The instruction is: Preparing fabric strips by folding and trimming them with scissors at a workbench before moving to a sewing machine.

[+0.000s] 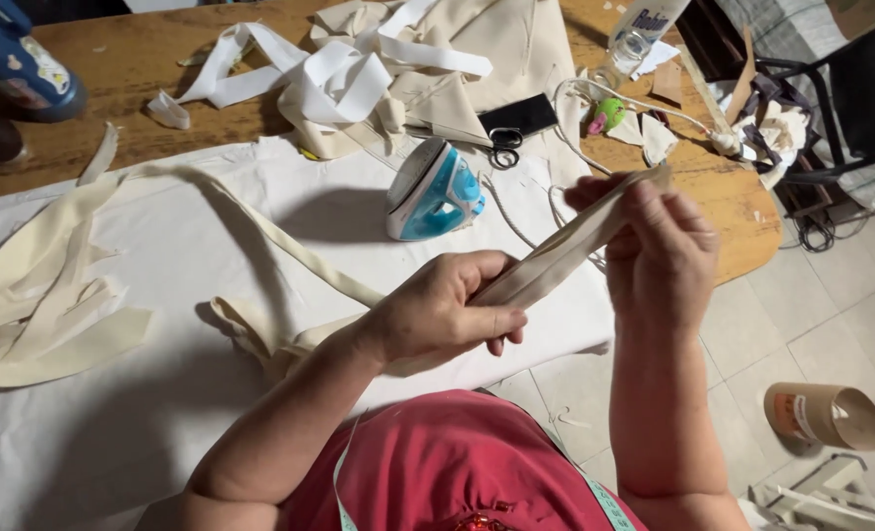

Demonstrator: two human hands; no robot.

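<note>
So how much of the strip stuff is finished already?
Done, it seems: a pile of flat cream strips lies on the white cloth. In hand: the left hand and right hand hold one folded strip stretched between them. Probably left: the tangled white strips behind the iron.

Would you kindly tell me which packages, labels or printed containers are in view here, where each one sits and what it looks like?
Plastic bottle: far right end of the wooden table, clear body, white label with dark print.
Cardboard tube: lying on the tiled floor at the right, brown, with a white and red label.
Blue container: top left corner of the table, rounded, dark blue with pale printed patches; partly cut off.
No screens or signs show.
</note>
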